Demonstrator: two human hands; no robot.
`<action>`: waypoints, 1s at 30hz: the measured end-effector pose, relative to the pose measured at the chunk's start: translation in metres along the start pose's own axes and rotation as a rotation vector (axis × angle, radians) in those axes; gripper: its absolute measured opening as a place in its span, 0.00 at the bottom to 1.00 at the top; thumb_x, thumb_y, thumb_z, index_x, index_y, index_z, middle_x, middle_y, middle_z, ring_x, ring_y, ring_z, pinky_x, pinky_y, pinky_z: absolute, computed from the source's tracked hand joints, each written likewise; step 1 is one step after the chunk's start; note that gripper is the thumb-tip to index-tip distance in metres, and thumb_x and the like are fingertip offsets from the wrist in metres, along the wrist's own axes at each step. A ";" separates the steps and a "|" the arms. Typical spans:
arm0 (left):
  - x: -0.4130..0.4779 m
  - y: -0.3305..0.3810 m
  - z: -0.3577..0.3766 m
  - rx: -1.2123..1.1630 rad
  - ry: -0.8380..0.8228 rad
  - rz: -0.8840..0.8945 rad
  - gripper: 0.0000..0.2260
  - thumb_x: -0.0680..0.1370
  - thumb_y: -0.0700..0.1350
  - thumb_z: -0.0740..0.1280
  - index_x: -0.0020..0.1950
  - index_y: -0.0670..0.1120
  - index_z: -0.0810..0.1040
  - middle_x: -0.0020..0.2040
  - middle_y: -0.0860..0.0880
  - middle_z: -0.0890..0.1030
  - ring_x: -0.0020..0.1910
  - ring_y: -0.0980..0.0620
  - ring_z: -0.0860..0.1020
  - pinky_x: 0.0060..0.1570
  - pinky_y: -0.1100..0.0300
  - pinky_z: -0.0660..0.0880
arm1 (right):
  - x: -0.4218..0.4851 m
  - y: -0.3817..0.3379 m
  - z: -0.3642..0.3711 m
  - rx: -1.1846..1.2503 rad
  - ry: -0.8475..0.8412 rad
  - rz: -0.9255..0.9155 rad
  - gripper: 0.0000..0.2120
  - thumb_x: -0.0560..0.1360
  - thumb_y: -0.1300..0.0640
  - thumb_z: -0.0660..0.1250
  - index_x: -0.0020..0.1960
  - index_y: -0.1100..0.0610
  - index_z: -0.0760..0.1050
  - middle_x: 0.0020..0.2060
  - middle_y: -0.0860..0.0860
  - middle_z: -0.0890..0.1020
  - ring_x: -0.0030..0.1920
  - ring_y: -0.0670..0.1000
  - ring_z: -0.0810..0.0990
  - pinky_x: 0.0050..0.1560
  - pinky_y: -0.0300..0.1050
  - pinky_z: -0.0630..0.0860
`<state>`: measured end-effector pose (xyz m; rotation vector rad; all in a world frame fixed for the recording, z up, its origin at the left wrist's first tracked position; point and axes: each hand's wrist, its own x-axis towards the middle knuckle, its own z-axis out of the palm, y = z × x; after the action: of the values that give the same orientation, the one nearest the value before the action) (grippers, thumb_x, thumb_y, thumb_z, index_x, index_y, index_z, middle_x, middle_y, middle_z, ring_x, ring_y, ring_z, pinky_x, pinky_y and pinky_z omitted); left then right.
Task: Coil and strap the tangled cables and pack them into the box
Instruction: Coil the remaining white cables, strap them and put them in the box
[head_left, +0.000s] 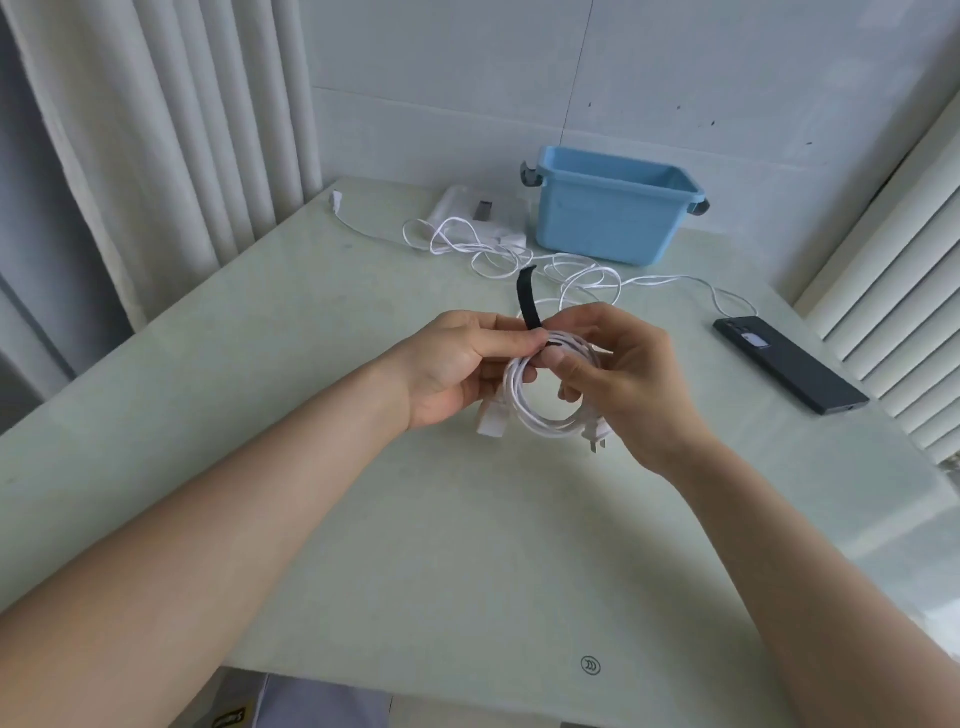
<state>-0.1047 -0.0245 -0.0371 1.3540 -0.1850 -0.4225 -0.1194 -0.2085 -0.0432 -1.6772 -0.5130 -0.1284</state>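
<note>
Left hand (462, 364): fingers curled, thumb and forefinger pinching the foot of the strap against the top of the coil.
Right hand (618, 374): closed round the coil's right side, fingers behind the loops, thumb pressing on the front just beside the strap's wrap.
Strap (529, 299): black band; a short part lies across the top of the loops, and the free tail stands upright between the two hands.
Coil (540, 415): white cable wound into a neat ring, held just above the counter (311, 364); a block-shaped end hangs at lower left and a pronged plug at lower right.
Purpose of the hold: judged as clamping the loops together at one spot so that they cannot spring apart while the tail is drawn round and fastened.
Loose cables (519, 249): thin white leads in a tangle on the counter beyond the hands, not yet coiled; one runs towards the phone.
Box (608, 218): blue, open-topped, at the far edge behind the tangle, well apart from the coil; its contents cannot be seen.
Phone (789, 371): dark, lying flat at right.
Step in hand: strapping the coil; packing is not yet done.
</note>
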 end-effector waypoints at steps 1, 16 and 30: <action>0.000 0.000 0.001 0.007 0.010 0.005 0.03 0.78 0.40 0.69 0.47 0.44 0.82 0.36 0.50 0.83 0.34 0.55 0.81 0.38 0.64 0.76 | 0.000 0.000 0.000 0.001 0.005 0.000 0.06 0.74 0.67 0.72 0.50 0.65 0.79 0.39 0.56 0.84 0.35 0.50 0.80 0.35 0.45 0.75; -0.001 -0.001 0.003 0.042 0.072 0.098 0.04 0.75 0.36 0.71 0.43 0.44 0.81 0.38 0.45 0.84 0.33 0.51 0.81 0.35 0.63 0.76 | 0.001 0.003 -0.004 -0.018 0.030 0.068 0.14 0.72 0.65 0.76 0.56 0.59 0.76 0.41 0.57 0.82 0.32 0.51 0.76 0.35 0.46 0.74; -0.001 -0.002 0.001 -0.087 0.009 0.076 0.09 0.66 0.40 0.72 0.45 0.47 0.87 0.40 0.46 0.85 0.35 0.52 0.81 0.38 0.63 0.75 | 0.000 0.001 -0.001 0.098 0.063 0.017 0.05 0.75 0.70 0.70 0.48 0.62 0.80 0.37 0.56 0.83 0.31 0.56 0.74 0.34 0.47 0.71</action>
<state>-0.1063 -0.0256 -0.0390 1.2589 -0.2072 -0.3568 -0.1185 -0.2090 -0.0440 -1.5764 -0.4504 -0.1414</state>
